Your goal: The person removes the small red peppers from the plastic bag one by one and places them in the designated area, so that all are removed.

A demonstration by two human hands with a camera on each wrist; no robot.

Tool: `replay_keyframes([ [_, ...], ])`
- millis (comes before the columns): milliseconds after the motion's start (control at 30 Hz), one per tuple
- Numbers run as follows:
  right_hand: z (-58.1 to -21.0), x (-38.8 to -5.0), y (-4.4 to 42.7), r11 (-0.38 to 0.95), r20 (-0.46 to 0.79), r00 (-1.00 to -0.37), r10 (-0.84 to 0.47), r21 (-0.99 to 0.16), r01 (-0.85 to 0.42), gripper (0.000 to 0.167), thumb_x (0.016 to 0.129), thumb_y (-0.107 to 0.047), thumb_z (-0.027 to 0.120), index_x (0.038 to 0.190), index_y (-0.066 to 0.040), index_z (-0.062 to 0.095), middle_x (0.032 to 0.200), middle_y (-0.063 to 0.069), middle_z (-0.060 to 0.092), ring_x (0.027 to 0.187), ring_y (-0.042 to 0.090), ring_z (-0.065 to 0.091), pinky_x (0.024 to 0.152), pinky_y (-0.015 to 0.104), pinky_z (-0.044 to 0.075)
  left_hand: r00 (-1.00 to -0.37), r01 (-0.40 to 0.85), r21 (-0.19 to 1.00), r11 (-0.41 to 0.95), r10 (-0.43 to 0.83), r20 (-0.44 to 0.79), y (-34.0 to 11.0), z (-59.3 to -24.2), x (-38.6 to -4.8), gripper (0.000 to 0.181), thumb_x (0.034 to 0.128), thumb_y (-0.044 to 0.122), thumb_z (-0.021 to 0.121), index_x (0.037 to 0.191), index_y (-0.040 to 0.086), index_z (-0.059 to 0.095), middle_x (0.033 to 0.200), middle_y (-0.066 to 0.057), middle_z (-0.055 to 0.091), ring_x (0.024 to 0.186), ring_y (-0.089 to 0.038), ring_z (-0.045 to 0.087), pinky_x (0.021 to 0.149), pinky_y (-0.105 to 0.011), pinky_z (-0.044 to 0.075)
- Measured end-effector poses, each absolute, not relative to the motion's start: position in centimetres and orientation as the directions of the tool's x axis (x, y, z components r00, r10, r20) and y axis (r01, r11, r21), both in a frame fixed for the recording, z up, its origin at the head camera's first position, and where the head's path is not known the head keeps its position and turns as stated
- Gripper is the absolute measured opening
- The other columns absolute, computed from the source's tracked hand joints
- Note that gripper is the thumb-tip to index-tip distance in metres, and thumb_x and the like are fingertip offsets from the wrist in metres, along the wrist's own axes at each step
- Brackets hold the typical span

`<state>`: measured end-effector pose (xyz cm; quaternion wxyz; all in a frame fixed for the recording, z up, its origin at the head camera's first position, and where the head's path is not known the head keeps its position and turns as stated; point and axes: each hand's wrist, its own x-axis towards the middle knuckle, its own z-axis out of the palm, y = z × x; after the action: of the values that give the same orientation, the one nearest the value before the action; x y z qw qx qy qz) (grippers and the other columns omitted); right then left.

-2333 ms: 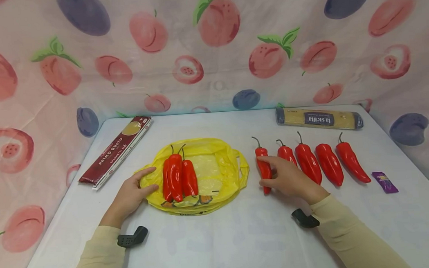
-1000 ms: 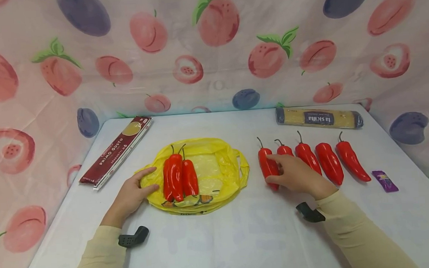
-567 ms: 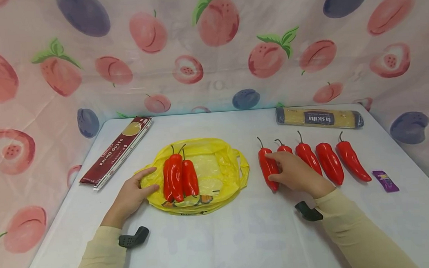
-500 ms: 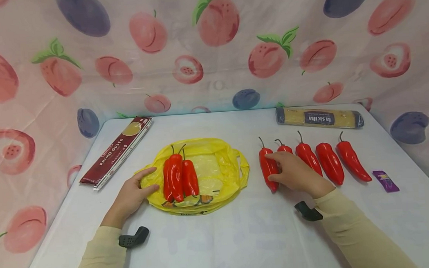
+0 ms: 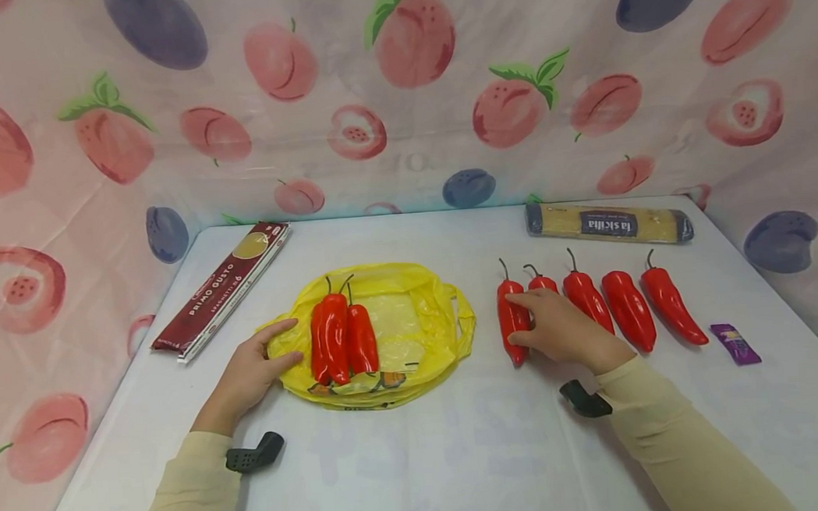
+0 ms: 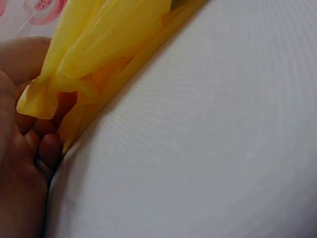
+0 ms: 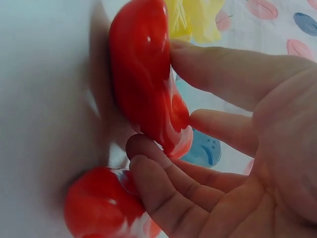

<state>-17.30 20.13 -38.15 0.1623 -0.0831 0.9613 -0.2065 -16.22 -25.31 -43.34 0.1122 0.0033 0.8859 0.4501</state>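
In the head view, a yellow plastic bag point(image 5: 430, 364) lies flattened on the table, with three red peppers point(image 5: 334, 338) side by side on its left half. My left hand point(image 5: 250, 371) holds the bag's left edge; in the left wrist view its fingers curl around a fold of yellow plastic point(image 6: 99, 44). To the right of the bag, my right hand point(image 5: 561, 328) grips a long red pepper point(image 5: 509, 316) by its right side, thumb and fingertips against it. That pepper lies stem away from me, touching or very near the table. Another red pepper point(image 5: 543, 284) is partly hidden behind this hand.
Farther right lie three more red peppers point(image 5: 629, 312) in a row, then a small purple packet point(image 5: 735, 344). A spaghetti pack point(image 5: 221, 290) lies at the back left, and a wrapped pasta pack point(image 5: 607, 224) at the back right. Fruit-patterned cloth surrounds the white table.
My right hand has brought its pepper a little to the right, nearer the row. Lately the pepper has turned to point straighter away from me. My left hand has stayed put.
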Motion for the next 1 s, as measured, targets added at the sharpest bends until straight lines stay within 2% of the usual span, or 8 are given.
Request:
replay_keyframes([
  [1000,-38.1,-18.6,19.8,0.915,-0.305,-0.925,-0.227,-0.393,-0.095,0.08,0.085,-0.024,0.08,0.153,-0.005,0.04,0.142,0.028,0.044,0.13,0.047,0.038,0.08,0.053,0.058,-0.975,-0.095,0.799,0.593,0.106,-0.194,-25.4,-43.6,-16.3,0.064,0.0924,0.031,0.07,0.149,0.014,0.047,0.16,-0.018,0.028,0.145,-0.043,0.024,0.114,-0.063,0.021],
])
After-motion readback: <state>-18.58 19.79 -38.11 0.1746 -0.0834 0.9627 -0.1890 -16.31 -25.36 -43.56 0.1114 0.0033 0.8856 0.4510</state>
